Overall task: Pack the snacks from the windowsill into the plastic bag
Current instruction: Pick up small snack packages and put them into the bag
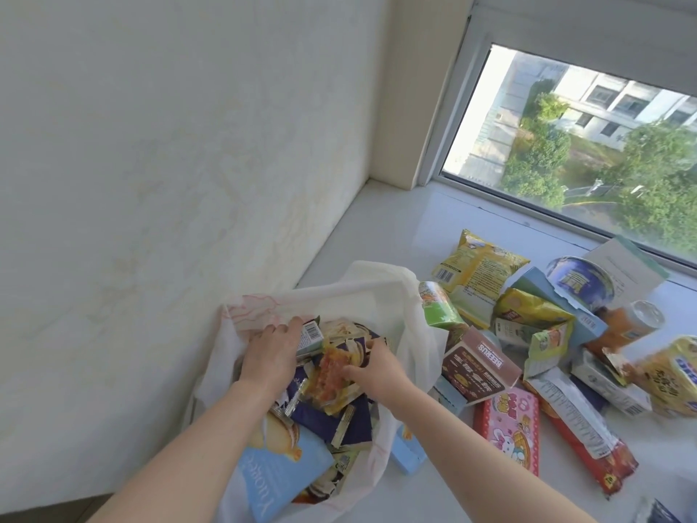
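Note:
A white plastic bag [377, 292] stands open on the windowsill [396, 228], filled with several snack packets. My left hand [269, 352] reaches into the bag and rests on a small green-and-white box [311, 335]. My right hand [377, 366] is inside the bag too, pinching a clear packet with orange-red contents [330, 375]. A light blue box [279, 473] leans at the bag's near side. More snacks lie to the right on the sill: a brown box [481, 366], a pink box [509, 428], a yellow bag [479, 264].
A blue round tin [579, 283], an orange can [630, 326], a red long packet [581, 435] and other boxes crowd the sill's right part. The wall [151, 183] runs along the left. The window [603, 145] is behind the snacks.

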